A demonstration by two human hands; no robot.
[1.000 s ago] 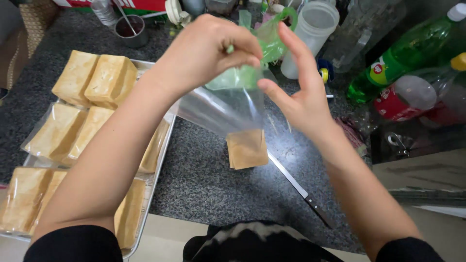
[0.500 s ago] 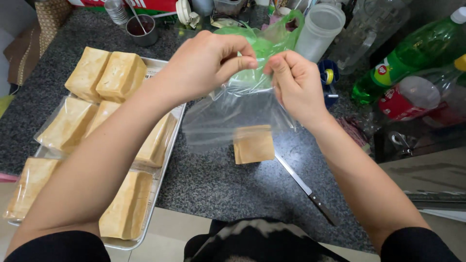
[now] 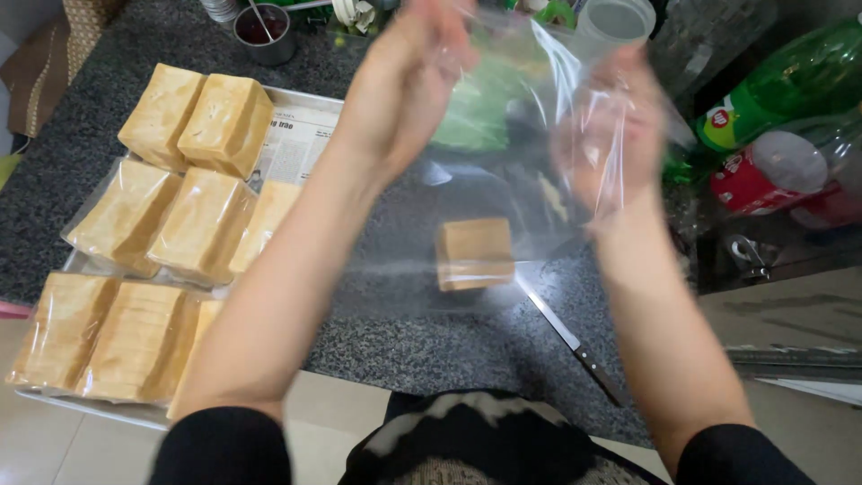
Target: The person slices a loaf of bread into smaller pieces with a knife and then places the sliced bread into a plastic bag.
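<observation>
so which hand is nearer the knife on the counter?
Right. The right hand is up on the clear bag, roughly above the knife. The left hand holds the bag's other side, farther left.

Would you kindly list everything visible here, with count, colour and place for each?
Plastic bag: one, clear, held up over the counter by both hands.
Bread stack: one, tan, seen through the bag, near the counter's middle.
Bread loaves: several, tan, some wrapped in clear film, on the tray at left.
Tray: one, metal, paper-lined, left on the counter.
Knife: one, dark handle, on the counter right of the bread stack.
Counter: one, dark speckled stone.
Cup: one, metal, far edge.
Bottles: at least two, one green and one clear with a red label, right side.
Left hand: gripping the bag's upper edge.
Right hand: behind the film, gripping the bag.
</observation>
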